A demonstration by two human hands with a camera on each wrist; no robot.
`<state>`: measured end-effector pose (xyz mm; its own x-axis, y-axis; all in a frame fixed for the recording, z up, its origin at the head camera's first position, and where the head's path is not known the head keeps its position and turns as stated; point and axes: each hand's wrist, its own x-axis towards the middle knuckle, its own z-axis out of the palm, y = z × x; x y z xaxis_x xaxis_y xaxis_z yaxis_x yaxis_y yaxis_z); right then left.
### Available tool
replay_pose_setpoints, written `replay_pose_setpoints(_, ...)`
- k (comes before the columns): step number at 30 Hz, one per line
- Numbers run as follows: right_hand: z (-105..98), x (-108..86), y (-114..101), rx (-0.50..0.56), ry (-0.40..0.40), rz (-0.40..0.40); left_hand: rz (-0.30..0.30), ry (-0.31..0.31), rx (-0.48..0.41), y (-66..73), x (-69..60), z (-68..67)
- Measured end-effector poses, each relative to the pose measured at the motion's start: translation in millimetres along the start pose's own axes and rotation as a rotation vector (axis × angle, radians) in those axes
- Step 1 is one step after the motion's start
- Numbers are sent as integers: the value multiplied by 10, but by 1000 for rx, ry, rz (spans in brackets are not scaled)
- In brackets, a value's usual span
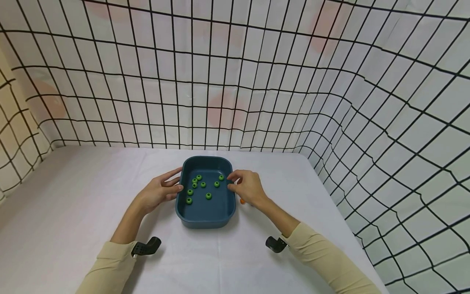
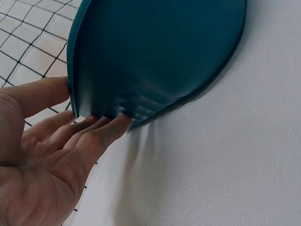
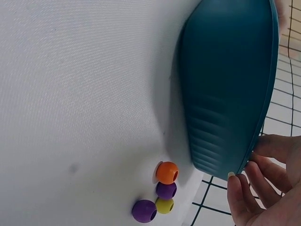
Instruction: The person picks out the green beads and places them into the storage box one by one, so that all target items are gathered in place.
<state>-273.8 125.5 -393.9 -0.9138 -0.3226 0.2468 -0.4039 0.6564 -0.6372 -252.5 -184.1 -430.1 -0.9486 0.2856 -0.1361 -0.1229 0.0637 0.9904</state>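
A dark teal rectangular tub (image 1: 209, 212) sits on the white cloth, with several green beads (image 1: 208, 196) scattered over its floor. On its left side my left hand (image 1: 159, 192) grips the wall, thumb at the rim and fingers against the ribbed outside (image 2: 146, 101). Opposite, my right hand (image 1: 249, 188) holds the right rim between thumb and fingers. Beside the tub, under the right hand, lie an orange bead (image 3: 167, 173), a purple bead (image 3: 166, 190), a yellow bead (image 3: 164, 205) and a larger-looking purple bead (image 3: 144, 211). The head view mostly hides these behind the hand.
White cloth (image 1: 92, 196) covers the table. Black grid netting (image 1: 220, 81) over white sheeting rises at the back and both sides. Each forearm carries a black wrist camera, the left one (image 1: 147, 246) and the right one (image 1: 275, 244), low over the cloth.
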Motion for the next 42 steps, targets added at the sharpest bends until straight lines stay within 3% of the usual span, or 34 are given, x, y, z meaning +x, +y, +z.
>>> replay_pose_setpoints(30, 17, 16, 3, -4, 0, -1, -14, -2, 42, 37, 1, -14)
replay_pose_setpoints(42, -18, 0, 17, -6, 44, -15, -2, 18, 228, 142, -13, -29)
